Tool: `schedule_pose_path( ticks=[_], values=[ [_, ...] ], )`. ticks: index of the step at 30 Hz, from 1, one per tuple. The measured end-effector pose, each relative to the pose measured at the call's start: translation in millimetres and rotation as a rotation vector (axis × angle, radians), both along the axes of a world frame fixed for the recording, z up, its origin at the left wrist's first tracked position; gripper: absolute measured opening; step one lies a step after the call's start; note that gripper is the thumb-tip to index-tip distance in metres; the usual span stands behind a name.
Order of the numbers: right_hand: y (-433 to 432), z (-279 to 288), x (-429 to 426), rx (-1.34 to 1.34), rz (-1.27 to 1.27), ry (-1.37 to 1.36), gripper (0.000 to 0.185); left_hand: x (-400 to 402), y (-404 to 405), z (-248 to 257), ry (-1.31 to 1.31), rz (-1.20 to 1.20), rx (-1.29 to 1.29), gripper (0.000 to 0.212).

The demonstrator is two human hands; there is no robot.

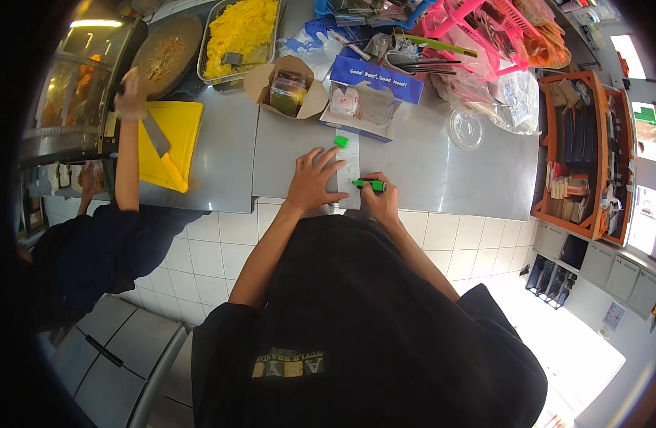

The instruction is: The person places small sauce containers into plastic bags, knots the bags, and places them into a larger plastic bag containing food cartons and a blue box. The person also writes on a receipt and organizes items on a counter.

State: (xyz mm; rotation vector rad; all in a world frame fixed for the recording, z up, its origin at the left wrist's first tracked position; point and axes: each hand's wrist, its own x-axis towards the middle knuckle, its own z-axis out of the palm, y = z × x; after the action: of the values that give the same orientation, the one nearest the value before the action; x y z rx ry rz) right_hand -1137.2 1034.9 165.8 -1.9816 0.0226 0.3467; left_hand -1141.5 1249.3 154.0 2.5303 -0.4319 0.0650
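My right hand (380, 199) grips a green highlighter (371, 185), its tip over a narrow paper slip (349, 184) that bears print and green marks. With fingers spread, my left hand (310, 184) presses on the slip's left side. A green marker cap (341, 142) stands on the slip's upper part. Just beyond lies an open blue-and-white box (384, 132) holding a paper-wrapped item (344, 101) and a clear plastic container (375, 108). To its left, an open brown carton (261, 95) holds packed food under clear plastic.
A co-worker's gloved hand (131, 99) is at the left, near a round board (183, 45). A knife (162, 144) rests on a yellow cutting board (194, 125). Behind are a tray of yellow food (201, 64) and pink baskets (512, 37). A clear lid (464, 128) lies right.
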Motion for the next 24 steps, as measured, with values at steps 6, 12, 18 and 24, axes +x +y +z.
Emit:
schedule_pose_path(
  ticks=[6, 12, 18, 24],
  values=[
    [6.1, -5.3, 8.7, 0.112, -0.034, 0.004, 0.018, 0.3, -0.7, -0.7, -0.013, 0.006, -0.008, 0.072],
    [11.0, -4.8, 12.9, 0.125, -0.069, 0.026, 0.019, 0.7, -0.4, 0.5, -0.017, 0.009, 0.005, 0.073],
    [11.5, -0.9, 14.6, 0.065, -0.002, 0.009, 0.019, 0.5, -0.5, -0.5, -0.017, 0.012, 0.000, 0.074],
    [-3.8, -1.6, 24.8, 0.165, -0.182, 0.181, 0.023, 3.9, -0.1, 1.7, -0.009, 0.002, 0.004, 0.075]
  ],
)
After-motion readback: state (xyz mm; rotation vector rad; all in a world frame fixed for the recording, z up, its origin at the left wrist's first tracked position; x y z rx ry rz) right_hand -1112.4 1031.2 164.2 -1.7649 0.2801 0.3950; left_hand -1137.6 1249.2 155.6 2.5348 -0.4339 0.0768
